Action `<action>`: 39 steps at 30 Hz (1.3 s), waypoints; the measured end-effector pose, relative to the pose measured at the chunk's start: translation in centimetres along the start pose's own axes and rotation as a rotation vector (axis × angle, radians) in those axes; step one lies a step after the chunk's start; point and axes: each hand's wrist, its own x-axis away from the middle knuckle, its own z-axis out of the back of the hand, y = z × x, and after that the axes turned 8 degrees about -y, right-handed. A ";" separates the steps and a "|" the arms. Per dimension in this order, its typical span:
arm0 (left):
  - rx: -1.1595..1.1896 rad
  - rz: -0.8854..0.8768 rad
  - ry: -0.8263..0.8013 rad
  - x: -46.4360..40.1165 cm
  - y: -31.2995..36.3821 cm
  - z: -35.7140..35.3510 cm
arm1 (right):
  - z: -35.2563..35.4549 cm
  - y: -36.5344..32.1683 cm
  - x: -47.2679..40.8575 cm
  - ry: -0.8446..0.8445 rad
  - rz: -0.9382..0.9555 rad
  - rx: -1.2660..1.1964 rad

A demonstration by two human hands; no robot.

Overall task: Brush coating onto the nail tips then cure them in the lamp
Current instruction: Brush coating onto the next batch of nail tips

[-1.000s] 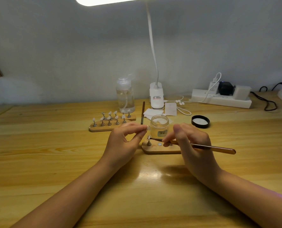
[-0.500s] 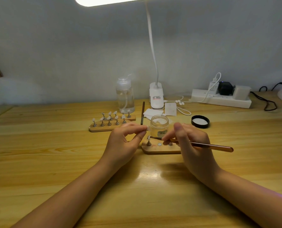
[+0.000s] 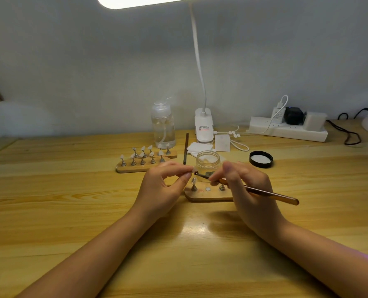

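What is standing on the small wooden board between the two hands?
On the wooden board two metal pegs stand upright, with a round silver disc between them. The right hand covers the board's right end, so anything there is hidden.

Both forearms reach in from six o'clock, the left hand point(image 3: 160, 186) pinching with curled fingers, the right hand point(image 3: 250, 190) curled in a pen-like grip.

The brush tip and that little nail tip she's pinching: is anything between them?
Nothing visible. The right hand holds the brush, whose tip reaches the nail tip pinched by the left hand. The open jar stands just behind them, not between.
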 end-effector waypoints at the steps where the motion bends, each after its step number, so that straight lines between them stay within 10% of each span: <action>1: 0.001 -0.003 -0.001 0.0 0.0 0.0 | 0.1 0.0 0.1 0.008 -0.020 -0.031; 39: 0.028 -0.016 0.017 0.1 -0.1 0.1 | -0.1 -0.2 -0.1 0.040 -0.073 -0.152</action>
